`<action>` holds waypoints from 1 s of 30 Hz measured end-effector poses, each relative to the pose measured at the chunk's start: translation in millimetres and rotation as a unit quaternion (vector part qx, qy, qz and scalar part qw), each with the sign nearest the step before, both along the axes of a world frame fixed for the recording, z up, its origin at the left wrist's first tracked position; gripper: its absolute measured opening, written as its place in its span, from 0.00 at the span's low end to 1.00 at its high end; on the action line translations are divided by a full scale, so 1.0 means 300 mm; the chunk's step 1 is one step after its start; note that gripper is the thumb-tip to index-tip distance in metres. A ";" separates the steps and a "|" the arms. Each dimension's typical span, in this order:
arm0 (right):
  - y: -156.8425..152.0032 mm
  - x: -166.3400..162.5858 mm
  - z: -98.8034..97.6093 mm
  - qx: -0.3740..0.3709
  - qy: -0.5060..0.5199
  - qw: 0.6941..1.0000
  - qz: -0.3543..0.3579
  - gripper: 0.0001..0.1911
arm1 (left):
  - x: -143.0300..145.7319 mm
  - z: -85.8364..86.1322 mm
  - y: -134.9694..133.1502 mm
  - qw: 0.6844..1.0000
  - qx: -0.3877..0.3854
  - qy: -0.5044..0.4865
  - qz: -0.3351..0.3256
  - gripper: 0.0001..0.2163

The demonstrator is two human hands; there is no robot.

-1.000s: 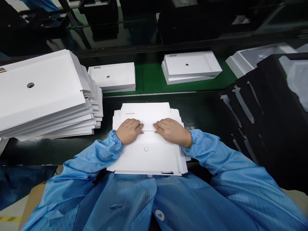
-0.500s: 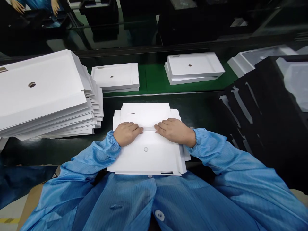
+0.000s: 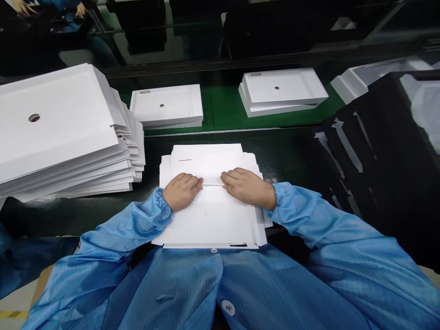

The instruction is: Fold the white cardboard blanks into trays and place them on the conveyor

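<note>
A flat white cardboard blank (image 3: 209,220) with a small round hole lies on the dark table in front of me, on top of several more blanks. My left hand (image 3: 181,191) and my right hand (image 3: 248,187) rest side by side on it, fingers curled at a crease line across its middle. The fingertips of both hands press on or grip the edge of a folded flap there. Blue sleeves cover both arms to the wrists.
A tall stack of white blanks (image 3: 65,137) stands at the left. Two folded white trays (image 3: 168,106) (image 3: 283,91) sit on the green belt (image 3: 223,110) behind. Black foam inserts (image 3: 378,151) fill the right side. Another person's hands (image 3: 20,7) show at the far top left.
The flap at the crease has been folded a little more towards me under my fingers. The trays on the belt have drifted slightly to the right. My view has tipped a little.
</note>
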State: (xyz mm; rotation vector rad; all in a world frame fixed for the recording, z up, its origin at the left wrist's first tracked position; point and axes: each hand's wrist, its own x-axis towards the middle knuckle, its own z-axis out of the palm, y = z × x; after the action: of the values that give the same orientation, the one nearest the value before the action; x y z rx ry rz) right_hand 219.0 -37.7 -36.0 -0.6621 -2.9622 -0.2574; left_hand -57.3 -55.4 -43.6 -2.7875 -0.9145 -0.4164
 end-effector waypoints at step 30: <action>-0.001 -0.080 -0.036 0.015 0.092 0.996 0.012 0.16 | 0.064 0.006 0.028 0.998 0.028 -0.012 -0.051 0.09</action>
State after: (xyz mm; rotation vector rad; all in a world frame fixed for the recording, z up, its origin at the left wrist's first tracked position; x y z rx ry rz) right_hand 194.9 -37.9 -46.7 -0.6096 -2.7836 -0.2242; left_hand -38.1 -46.9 -41.9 -2.7931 -0.7549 -0.4828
